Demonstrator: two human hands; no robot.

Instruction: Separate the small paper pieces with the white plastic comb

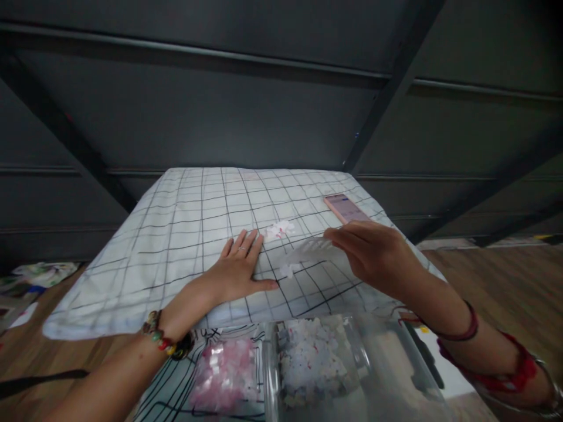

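My left hand (240, 266) lies flat on the white checked cloth (211, 205), fingers stretched out and thumb apart, holding nothing. Just beyond its fingertips is a small heap of white pieces (280, 228) with touches of red. A smaller white clump (289, 269) is near the thumb. My right hand (372, 249) pinches one end of a thin, translucent plastic piece (314, 249) with pale marks. That piece is blurred and reaches left over the cloth, so I cannot tell its exact kind.
Close to me stands a clear plastic box (271, 375) containing many pale pieces (312, 357). Left of it lies a clear bag of pink pieces (226, 372). A pink-edged phone (345, 208) rests beyond my right hand. Dark panels (241, 111) rise behind the cloth-covered surface.
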